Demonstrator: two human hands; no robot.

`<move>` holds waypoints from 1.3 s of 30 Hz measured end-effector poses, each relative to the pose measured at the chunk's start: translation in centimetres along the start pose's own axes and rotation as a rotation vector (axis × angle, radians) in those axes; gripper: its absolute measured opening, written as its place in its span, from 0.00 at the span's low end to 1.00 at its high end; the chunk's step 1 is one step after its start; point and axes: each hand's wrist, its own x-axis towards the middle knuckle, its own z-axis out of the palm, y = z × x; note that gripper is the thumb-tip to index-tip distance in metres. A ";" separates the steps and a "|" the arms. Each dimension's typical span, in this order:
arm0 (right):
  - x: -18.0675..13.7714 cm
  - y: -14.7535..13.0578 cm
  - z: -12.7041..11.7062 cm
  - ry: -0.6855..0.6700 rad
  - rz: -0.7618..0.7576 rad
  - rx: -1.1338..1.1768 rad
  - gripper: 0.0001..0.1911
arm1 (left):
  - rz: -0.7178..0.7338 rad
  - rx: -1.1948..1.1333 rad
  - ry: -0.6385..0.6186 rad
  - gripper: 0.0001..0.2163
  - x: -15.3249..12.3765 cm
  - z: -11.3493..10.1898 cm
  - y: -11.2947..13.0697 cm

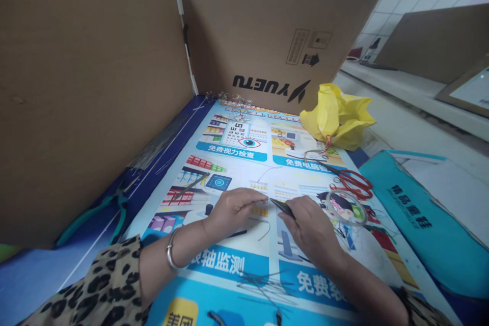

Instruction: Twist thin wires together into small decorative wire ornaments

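Thumb and fingers of my left hand [237, 209] pinch together over the poster sheet; whatever lies between them is too small to make out. My right hand [315, 229] is closed around dark needle-nose pliers [281, 207], whose tip meets the left fingertips. Below the hands, several thin dark wires [263, 285] lie in a loose pile on the printed poster [272, 249]. A short curved wire [264, 233] rests between the hands. Right of my right hand are a roll of clear tape [331, 210] and red-handled scissors [357, 184].
Teal-handled pliers [86, 218] and a bundle of thin wires [151, 150] lie at the left. Cardboard panels [99, 86] stand left and behind. Twisted wire pieces [240, 107], crumpled yellow paper [336, 117] and a teal shoebox piece [416, 214] lie around the poster.
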 end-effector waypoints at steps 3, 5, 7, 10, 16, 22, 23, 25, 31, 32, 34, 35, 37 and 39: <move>-0.1 0.1 0.1 -0.014 0.010 0.004 0.12 | 0.024 0.009 -0.010 0.12 0.0 -0.1 -0.1; -0.2 0.1 0.1 -0.053 0.031 0.045 0.14 | 0.074 0.032 -0.015 0.12 0.1 -0.2 -0.3; -0.3 0.2 -0.1 -0.149 0.057 0.140 0.15 | 0.175 0.066 -0.011 0.10 0.3 -0.5 -0.6; 0.0 0.1 -0.7 -0.373 0.110 0.345 0.16 | 0.331 0.097 -0.024 0.10 0.6 -0.9 -0.9; 1.0 -0.4 -2.5 -0.658 0.257 0.760 0.21 | 0.432 0.112 -0.089 0.11 0.9 -1.4 -0.5; 1.2 -0.4 -2.8 -0.765 0.308 1.047 0.24 | 0.478 0.095 -0.076 0.09 1.0 -1.4 0.1; 1.1 -0.3 -2.8 -0.772 0.301 1.068 0.24 | 0.481 0.095 -0.076 0.09 1.0 -1.4 0.1; 1.0 -0.2 -2.7 -0.783 0.281 1.098 0.24 | 0.483 0.091 -0.085 0.09 1.0 -1.4 0.2; 0.9 0.0 -2.5 -0.799 0.310 1.116 0.26 | 0.442 0.089 -0.099 0.10 0.9 -1.4 0.0; 1.0 0.0 -2.5 -0.791 0.316 1.091 0.26 | 0.428 0.094 -0.097 0.10 0.9 -1.4 0.0; 1.2 0.0 -2.6 -0.771 0.325 1.030 0.27 | 0.400 0.104 -0.101 0.10 0.8 -1.3 -0.1; 1.4 0.0 -2.7 -0.757 0.327 0.993 0.27 | 0.386 0.109 -0.109 0.10 0.8 -1.2 -0.2; 1.6 0.1 -2.9 -0.731 0.317 0.928 0.27 | 0.361 0.109 -0.129 0.11 0.9 -1.1 -0.1; 1.6 0.4 -2.9 -0.721 0.314 0.887 0.26 | 0.345 0.101 -0.152 0.12 1.0 -1.1 0.1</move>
